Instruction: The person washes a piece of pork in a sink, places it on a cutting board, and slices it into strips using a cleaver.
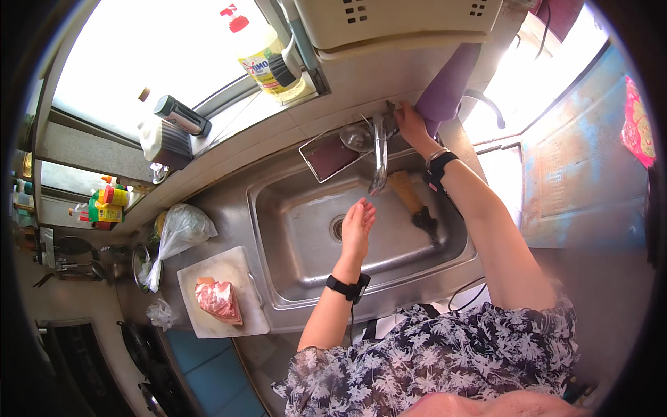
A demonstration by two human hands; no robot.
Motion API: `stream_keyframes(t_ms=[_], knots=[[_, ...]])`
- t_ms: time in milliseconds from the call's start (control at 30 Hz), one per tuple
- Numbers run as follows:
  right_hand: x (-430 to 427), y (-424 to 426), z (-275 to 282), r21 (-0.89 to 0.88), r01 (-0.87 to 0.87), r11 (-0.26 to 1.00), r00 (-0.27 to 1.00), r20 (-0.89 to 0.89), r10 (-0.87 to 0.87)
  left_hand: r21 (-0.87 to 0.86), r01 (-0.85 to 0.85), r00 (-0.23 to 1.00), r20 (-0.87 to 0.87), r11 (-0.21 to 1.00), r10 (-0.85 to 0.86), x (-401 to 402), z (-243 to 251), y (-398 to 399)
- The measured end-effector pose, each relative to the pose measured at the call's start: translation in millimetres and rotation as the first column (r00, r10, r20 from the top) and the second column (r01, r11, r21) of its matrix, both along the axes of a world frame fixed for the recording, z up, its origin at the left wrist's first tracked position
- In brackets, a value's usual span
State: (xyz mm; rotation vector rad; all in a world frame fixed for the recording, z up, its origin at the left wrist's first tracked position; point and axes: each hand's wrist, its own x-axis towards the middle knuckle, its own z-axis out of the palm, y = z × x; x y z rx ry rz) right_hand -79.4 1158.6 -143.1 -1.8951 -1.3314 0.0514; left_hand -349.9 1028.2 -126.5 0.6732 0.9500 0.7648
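My left hand (357,225) is over the stainless-steel sink basin (307,245), empty, its fingers extended just below the spout of the chrome faucet (380,156). No water stream can be made out. Behind the faucet, my right hand (413,126) reaches to the wall side. Its fingertips meet a small dark metallic piece (391,107), too small to identify, and a purple cloth (448,86) hangs beside them. Raw pork (219,301) rests on a white cutting board (195,318) left of the basin.
A wire rack (314,168) holds a metal strainer (357,137) at the basin's back edge. In the basin lies a yellowish-brown object with a dark end (404,190). Left are a tied plastic bag (187,227) and windowsill bottles. A white plastic basket (401,23) overhangs the back.
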Motion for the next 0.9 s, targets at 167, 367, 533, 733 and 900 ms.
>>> stream_keyframes(t_ms=[167, 367, 533, 733, 900], knots=[[18, 34, -12, -0.014, -0.148, 0.989, 0.988, -0.048, 0.147, -0.185, -0.106, 0.963, 0.226, 0.977, 0.148, 26, -1, 27], [20, 35, -35, 0.089, 0.001, 0.996, 1.000, -0.013, 0.000, -0.279, -0.125, 0.937, 0.283, 0.952, 0.206, 43, -4, 34], [7, 12, -48, 0.012, 0.114, 0.993, 0.991, -0.067, -0.113, -0.304, -0.144, 0.926, 0.295, 0.942, 0.236, 47, -11, 43], [-173, -93, -66, 0.121, -0.336, 0.934, 0.242, -0.947, 0.209, -0.193, -0.223, 0.960, 0.127, 0.956, 0.250, 19, -34, 42], [-129, -94, -144, 0.302, -0.290, 0.908, -0.377, -0.908, 0.182, 0.141, -0.164, 0.986, 0.038, 0.976, 0.160, 61, -37, 19]])
